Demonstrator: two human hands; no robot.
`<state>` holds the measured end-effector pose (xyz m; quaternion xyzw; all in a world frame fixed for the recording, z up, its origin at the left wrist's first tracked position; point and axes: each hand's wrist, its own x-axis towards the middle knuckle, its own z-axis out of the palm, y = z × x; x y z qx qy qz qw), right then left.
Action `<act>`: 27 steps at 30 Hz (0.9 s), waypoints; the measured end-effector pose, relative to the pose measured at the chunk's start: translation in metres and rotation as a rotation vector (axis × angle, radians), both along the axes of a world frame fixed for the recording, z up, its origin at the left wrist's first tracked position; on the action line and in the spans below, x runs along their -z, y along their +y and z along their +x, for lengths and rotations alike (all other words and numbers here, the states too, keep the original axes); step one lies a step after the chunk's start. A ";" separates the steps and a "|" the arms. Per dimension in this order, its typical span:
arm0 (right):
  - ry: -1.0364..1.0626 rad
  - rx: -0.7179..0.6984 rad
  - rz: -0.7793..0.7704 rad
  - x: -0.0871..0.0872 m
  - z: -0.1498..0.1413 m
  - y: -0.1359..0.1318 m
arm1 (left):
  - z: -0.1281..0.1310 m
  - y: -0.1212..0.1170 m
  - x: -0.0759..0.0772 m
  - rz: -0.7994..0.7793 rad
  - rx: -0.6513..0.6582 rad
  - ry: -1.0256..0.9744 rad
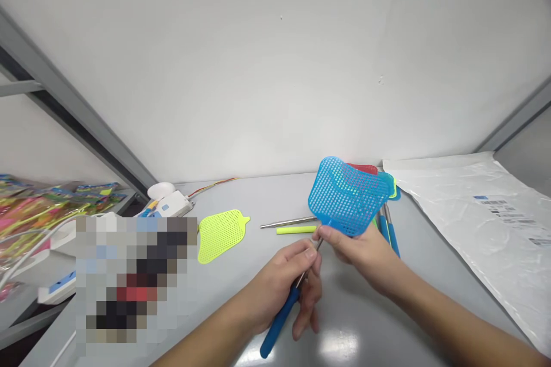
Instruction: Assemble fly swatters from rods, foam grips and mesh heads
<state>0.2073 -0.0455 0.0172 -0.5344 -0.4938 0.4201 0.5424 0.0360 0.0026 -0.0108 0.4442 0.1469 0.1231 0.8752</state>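
Note:
My left hand (289, 275) is closed around the metal rod of a telescopic handle (280, 321), whose blue grip slants down toward me. At the rod's upper end is a blue fly swatter head (346, 195), a perforated paddle tilted up to the right. My right hand (359, 249) pinches the neck of that head where it meets the rod. Behind my hands lie a metal rod (286, 222) and a yellow-green handle grip (296, 230). Flat on the table to the left rests a yellow-green swatter head (222, 234).
More swatter heads, one of them red (365, 168), lie behind the blue one, with blue-gripped handles (391, 235) nearby. A white plastic mailer bag (469, 218) covers the right side. At left are a white device with wires (174, 205), colourful packages (38, 218) and a pixelated area.

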 end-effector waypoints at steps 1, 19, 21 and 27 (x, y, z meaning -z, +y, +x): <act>0.032 0.016 -0.018 -0.001 0.005 0.001 | -0.001 0.001 -0.001 0.013 0.004 0.012; 0.083 -0.046 -0.088 0.004 0.021 0.010 | 0.002 -0.002 0.002 0.043 -0.077 0.058; 0.054 -0.135 -0.139 0.008 0.010 0.008 | 0.002 -0.001 0.004 0.044 -0.074 0.045; 0.016 -0.160 -0.064 0.002 0.007 0.005 | 0.001 0.002 -0.001 0.037 -0.010 0.032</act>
